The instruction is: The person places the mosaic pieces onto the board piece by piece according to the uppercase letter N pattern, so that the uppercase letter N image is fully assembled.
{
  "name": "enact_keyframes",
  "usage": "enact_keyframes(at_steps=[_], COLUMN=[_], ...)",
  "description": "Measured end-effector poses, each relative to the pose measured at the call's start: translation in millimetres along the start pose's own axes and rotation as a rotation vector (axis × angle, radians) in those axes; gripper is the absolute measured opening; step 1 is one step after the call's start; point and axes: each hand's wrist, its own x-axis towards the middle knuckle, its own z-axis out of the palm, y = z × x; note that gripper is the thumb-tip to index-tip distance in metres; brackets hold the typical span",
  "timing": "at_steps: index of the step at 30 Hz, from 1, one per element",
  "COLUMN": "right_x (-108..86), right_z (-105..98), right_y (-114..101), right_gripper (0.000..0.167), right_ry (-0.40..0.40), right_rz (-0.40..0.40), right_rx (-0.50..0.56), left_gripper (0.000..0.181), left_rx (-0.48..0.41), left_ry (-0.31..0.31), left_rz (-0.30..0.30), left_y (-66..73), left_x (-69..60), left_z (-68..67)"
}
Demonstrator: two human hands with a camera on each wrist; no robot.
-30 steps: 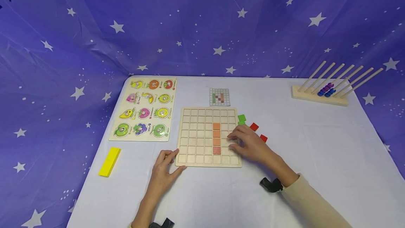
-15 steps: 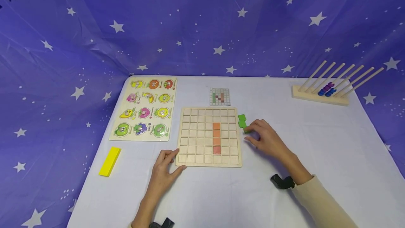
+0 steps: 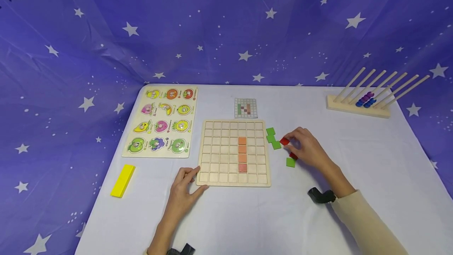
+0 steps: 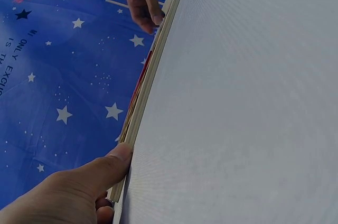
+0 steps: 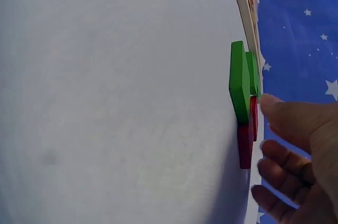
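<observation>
My left hand (image 3: 182, 190) grips the near left corner of a wooden grid board (image 3: 219, 163), thumb at its near edge and a finger at its left edge. In one board column lie three orange tiles (image 3: 242, 149) above a red one. My right hand (image 3: 306, 148) is right of the board, its thumb and index finger at either edge of a loose red tile (image 3: 284, 141), which they appear to pinch. A second red tile (image 3: 293, 156) is partly under that hand. Three green tiles (image 3: 271, 138) lie beside the board, and a green tile (image 3: 290, 162) lies nearer me.
A printed pattern card (image 3: 245, 108) lies beyond the board. Back left is a fruit peg puzzle (image 3: 192, 129), with a yellow block (image 3: 122, 181) nearer. A wooden peg stand (image 3: 357, 108) with blue and purple beads stands back right.
My right hand has moved right, off the board's right edge, past the green tiles to the red tile. The left hand and board have stayed put.
</observation>
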Motion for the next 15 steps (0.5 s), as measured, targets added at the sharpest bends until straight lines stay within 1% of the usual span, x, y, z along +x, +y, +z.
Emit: enact_keyframes(at_steps=[2, 5, 15], right_x=[0.4, 1.1, 2.4], right_z=[0.8, 1.9, 2.8], right_y=[1.9, 3.7, 5.7], right_gripper=[0.031, 0.032, 0.030], right_ry=[-0.017, -0.033, -0.047], right_rz=[0.030, 0.054, 0.051], right_rx=[0.003, 0.006, 0.026], left_gripper=[0.065, 0.065, 0.064], left_rx=[-0.002, -0.005, 0.007], left_ry=[0.001, 0.001, -0.009], left_rz=[0.001, 0.003, -0.015], left_y=[-0.1, -0.2, 2.3], left_x=[0.1, 0.3, 0.6], left_z=[0.0, 0.0, -1.3])
